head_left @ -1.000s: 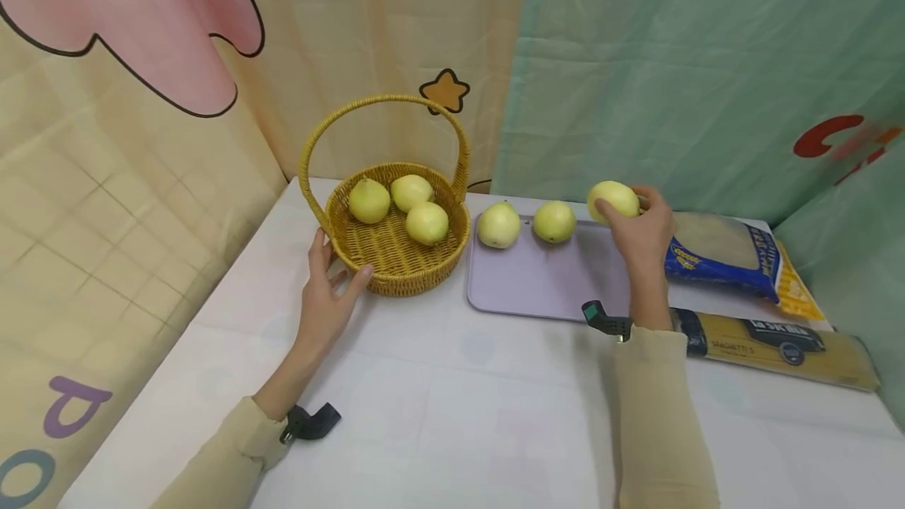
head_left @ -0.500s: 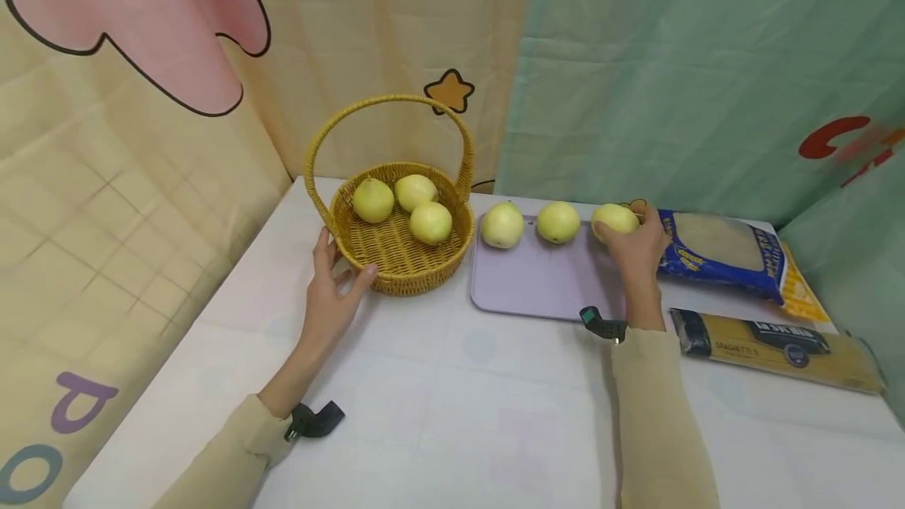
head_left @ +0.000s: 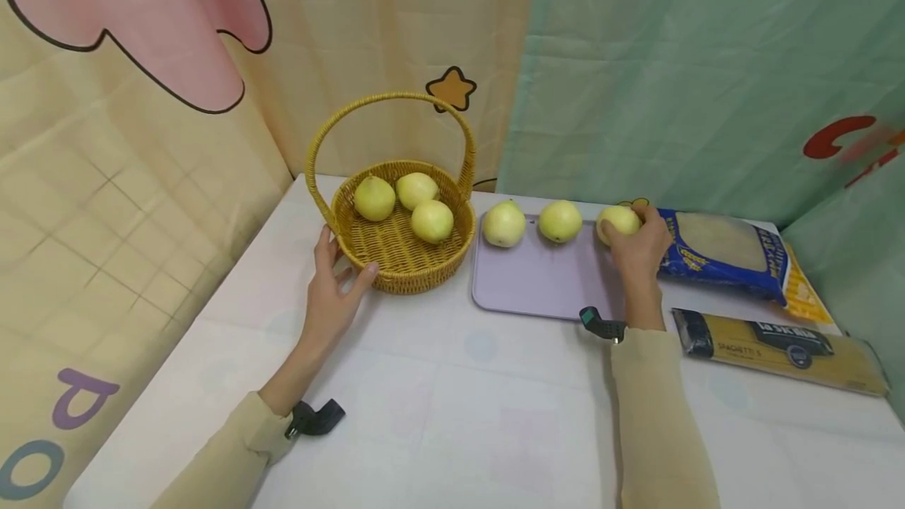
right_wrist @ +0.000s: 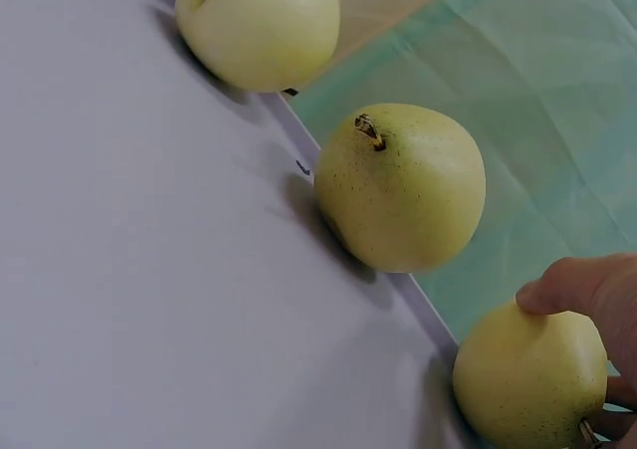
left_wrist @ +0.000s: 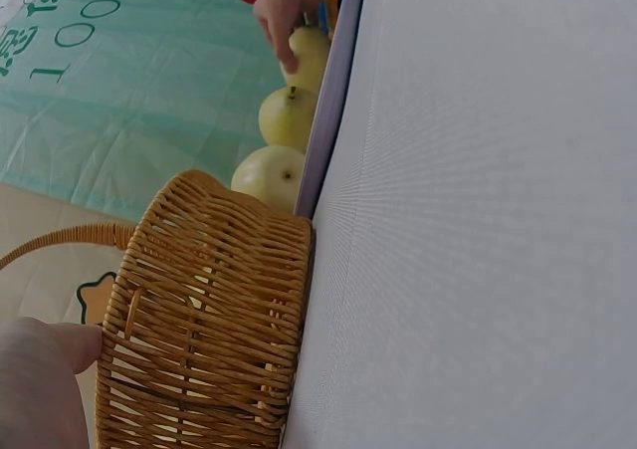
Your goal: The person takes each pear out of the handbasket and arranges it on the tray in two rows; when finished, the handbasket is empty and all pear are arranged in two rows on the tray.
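On the board's far right edge, the right hand curls its fingers round a pear, beside two others. Firm, smooth and roundish, it likely bruises if squeezed; cupping its belly suits. Left hand rests relaxed against the basket.

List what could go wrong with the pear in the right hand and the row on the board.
1. The pear under the right hand sits at the purple board's far right corner, so it may roll off the edge once released.
2. It lies close to the middle pear; a nudge might set that one rolling.
3. The blue bag crowds the hand and could be bumped.
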`<state>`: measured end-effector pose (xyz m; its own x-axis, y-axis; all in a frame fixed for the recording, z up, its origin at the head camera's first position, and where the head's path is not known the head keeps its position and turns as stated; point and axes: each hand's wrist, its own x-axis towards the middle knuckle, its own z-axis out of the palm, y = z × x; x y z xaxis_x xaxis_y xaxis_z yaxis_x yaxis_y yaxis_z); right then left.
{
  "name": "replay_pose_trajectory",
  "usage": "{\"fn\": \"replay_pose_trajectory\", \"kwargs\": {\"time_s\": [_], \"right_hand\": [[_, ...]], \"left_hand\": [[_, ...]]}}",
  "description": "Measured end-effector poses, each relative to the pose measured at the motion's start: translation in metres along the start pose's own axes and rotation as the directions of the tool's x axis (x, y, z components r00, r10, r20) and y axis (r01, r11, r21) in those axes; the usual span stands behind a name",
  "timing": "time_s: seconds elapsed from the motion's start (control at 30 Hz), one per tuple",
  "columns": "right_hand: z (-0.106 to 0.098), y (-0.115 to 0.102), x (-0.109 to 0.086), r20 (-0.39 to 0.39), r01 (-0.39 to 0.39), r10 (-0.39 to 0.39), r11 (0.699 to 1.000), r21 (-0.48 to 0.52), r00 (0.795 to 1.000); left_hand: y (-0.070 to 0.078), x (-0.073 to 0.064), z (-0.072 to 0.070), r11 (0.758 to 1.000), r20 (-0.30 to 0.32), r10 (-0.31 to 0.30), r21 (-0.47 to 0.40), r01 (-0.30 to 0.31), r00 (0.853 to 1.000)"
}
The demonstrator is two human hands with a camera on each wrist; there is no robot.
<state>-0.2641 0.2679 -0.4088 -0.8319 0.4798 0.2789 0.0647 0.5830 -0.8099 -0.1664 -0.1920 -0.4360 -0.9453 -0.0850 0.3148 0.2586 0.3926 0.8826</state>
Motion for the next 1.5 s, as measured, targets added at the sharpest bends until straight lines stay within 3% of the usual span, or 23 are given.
{"fn": "replay_pose_trajectory", "kwargs": {"time_s": [0.67, 1.23, 1.5], "right_hand": [[-0.002, -0.009, 0.004, 0.001, 0.019, -0.019, 1.000, -0.006, 1.000], [-0.012, -0.040, 0.000, -0.061, 0.081, -0.080, 0.997, 0.013, 0.995], [-0.007, -0.058, -0.006, -0.083, 0.198, -0.192, 0.978, 0.063, 0.978]], "left_hand": [[0.002, 0.001, 0.000, 1.000, -0.008, 0.015, -0.010, -0.015, 1.000], [0.000, 0.001, 0.001, 1.000, -0.004, 0.005, 0.002, -0.005, 1.000], [-0.001, 0.001, 0.001, 1.000, -0.009, -0.002, 0.009, 0.002, 1.000]]}}
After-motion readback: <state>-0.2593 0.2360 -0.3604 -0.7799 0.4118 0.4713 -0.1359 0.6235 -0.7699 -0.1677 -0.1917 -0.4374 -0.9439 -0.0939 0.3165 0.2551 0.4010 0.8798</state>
